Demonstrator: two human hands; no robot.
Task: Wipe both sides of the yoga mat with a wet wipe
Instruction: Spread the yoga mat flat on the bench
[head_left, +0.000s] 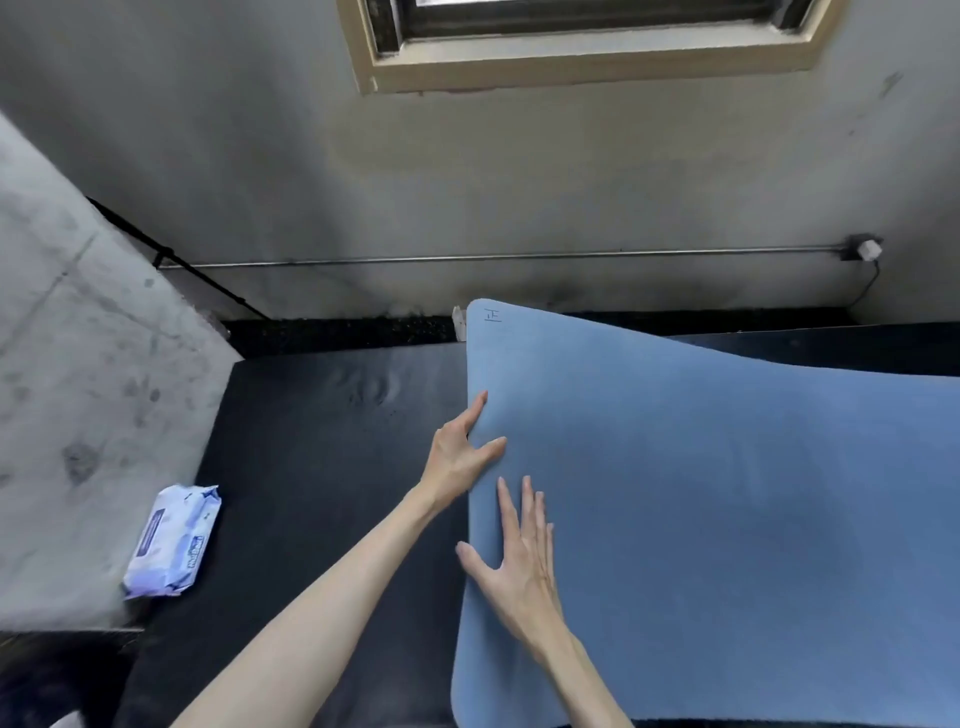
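Ahead of me rose a grey, smudged wall (519, 171) with a cream-framed window (587, 57) high up. A thin metal pipe (498, 255) ran along it to a small box (866, 248). A stained concrete block (78, 389) stood to my left, beside the black floor mat (322, 441).

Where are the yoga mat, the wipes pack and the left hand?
yoga mat (727, 519): head view, middle of its blue surface.
wipes pack (174, 540): head view, centre of the wrapper.
left hand (460, 457): head view, back of the hand at the mat's left edge.
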